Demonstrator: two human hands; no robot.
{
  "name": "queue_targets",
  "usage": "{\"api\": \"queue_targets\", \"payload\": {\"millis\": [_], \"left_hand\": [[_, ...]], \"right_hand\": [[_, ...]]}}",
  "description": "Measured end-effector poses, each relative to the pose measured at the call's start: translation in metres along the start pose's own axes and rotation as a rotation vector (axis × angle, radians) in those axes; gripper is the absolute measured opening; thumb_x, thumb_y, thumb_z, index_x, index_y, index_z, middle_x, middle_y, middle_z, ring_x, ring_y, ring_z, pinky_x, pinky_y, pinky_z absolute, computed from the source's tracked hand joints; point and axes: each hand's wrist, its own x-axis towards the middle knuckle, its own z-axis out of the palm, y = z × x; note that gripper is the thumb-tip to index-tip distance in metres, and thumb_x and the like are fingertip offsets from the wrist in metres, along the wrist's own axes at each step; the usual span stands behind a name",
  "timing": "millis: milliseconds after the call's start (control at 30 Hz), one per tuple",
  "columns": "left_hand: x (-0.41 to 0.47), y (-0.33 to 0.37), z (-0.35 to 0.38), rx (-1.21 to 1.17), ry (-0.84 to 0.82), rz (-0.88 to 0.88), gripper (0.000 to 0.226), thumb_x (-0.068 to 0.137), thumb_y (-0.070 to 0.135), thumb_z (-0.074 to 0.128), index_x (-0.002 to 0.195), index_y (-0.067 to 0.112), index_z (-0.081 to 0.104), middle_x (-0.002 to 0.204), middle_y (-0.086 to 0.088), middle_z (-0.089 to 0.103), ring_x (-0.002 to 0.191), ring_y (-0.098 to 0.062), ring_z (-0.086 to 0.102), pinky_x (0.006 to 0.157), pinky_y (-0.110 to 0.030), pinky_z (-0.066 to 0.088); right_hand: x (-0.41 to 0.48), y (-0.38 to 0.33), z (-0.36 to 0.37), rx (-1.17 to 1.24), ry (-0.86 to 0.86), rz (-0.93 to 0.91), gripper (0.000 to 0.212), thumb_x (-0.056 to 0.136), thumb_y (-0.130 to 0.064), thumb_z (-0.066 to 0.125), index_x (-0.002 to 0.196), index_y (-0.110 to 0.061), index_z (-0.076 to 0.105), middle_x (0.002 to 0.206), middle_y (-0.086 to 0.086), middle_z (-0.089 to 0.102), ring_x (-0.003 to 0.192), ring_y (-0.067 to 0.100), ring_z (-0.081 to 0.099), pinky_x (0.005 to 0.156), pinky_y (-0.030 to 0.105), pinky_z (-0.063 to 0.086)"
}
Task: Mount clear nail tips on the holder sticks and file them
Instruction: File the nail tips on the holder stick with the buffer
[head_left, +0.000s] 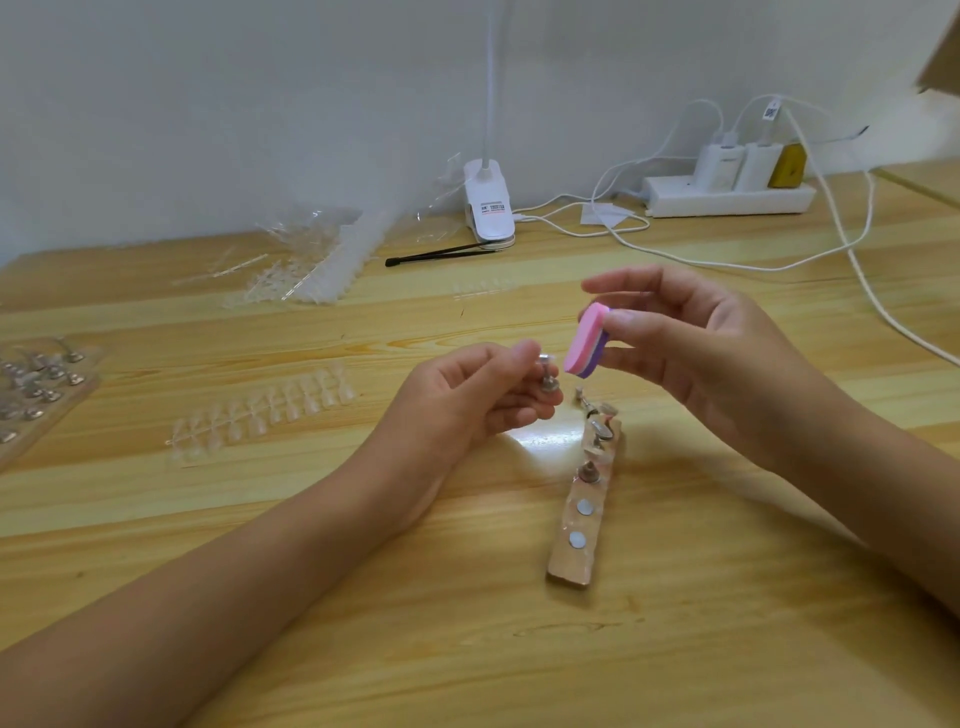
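Above the table (467, 649), the left hand (467, 400) pinches a small metal holder stick (546, 371) between its fingertips, a clear nail tip apparently on its head, though too small to confirm. The right hand (696, 353) grips a pink-and-purple file block (587, 340) just beside it. Filing seems the step in hand; next the block must meet the tip's edge squarely. Below stands a base strip (584, 514) carrying more sticks, with two free spots. A sheet of clear tips (265, 410) lies to the left; nothing blocks the hands.
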Motion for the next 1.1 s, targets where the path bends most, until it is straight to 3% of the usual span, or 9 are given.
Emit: {"api": "queue_targets", "payload": {"millis": [67,267,433,633,833,933,1100], "left_hand": [[0.001,-0.002,-0.001,0.012,-0.008,0.011,0.028,0.073,0.045,0.077,0.084,0.019,0.077,0.086,-0.003,0.075,0.082,-0.010,0.070,0.073,-0.016,0.053],[0.003,-0.003,-0.006,-0.025,-0.044,-0.003,0.031,0.081,0.028,0.072,0.108,0.013,0.074,0.097,0.000,0.075,0.091,-0.008,0.070,0.081,-0.016,0.052],[0.003,-0.003,-0.006,0.012,-0.073,-0.010,0.022,0.079,0.027,0.073,0.099,0.023,0.079,0.100,0.002,0.075,0.095,-0.007,0.068,0.086,-0.017,0.051],[0.006,-0.003,-0.008,-0.086,-0.052,-0.035,0.029,0.072,0.028,0.078,0.097,0.014,0.079,0.094,-0.001,0.074,0.084,-0.006,0.068,0.078,-0.014,0.052],[0.006,-0.003,-0.008,-0.140,-0.042,-0.046,0.034,0.074,0.025,0.071,0.102,0.006,0.074,0.088,-0.002,0.074,0.079,-0.005,0.068,0.074,-0.013,0.053],[0.006,-0.003,-0.009,-0.137,-0.029,-0.053,0.033,0.073,0.025,0.072,0.101,0.007,0.075,0.085,0.000,0.073,0.076,-0.003,0.066,0.073,-0.013,0.052],[0.006,-0.004,-0.008,-0.135,-0.025,-0.051,0.026,0.075,0.026,0.070,0.094,0.009,0.075,0.086,-0.002,0.073,0.076,-0.005,0.065,0.071,-0.013,0.052]], "right_hand": [[-0.001,0.000,0.000,-0.032,0.002,-0.011,0.033,0.077,-0.024,0.073,0.110,-0.017,0.071,0.100,0.003,0.073,0.096,0.016,0.070,0.084,0.022,0.054],[-0.005,-0.001,0.006,-0.149,-0.054,-0.019,0.024,0.080,-0.025,0.073,0.102,-0.015,0.072,0.098,0.008,0.075,0.096,0.020,0.072,0.084,0.024,0.055],[-0.007,0.000,0.012,-0.119,0.037,-0.114,0.027,0.077,-0.025,0.071,0.101,-0.013,0.070,0.094,0.002,0.074,0.094,0.017,0.071,0.083,0.027,0.057],[-0.006,-0.008,0.009,-0.162,0.018,-0.115,0.026,0.076,-0.025,0.070,0.099,-0.013,0.069,0.089,0.000,0.073,0.089,0.014,0.071,0.081,0.026,0.057],[-0.009,-0.004,0.019,-0.202,-0.055,-0.095,0.024,0.078,-0.018,0.070,0.100,-0.010,0.069,0.094,0.007,0.075,0.090,0.018,0.073,0.081,0.027,0.058],[-0.008,-0.004,0.020,-0.093,0.033,-0.086,0.026,0.077,-0.019,0.069,0.100,-0.008,0.069,0.091,0.004,0.075,0.091,0.017,0.072,0.080,0.024,0.057],[-0.011,-0.001,0.024,-0.175,-0.094,-0.025,0.025,0.078,-0.019,0.071,0.100,-0.007,0.068,0.096,0.009,0.076,0.094,0.022,0.073,0.082,0.027,0.058]]}}
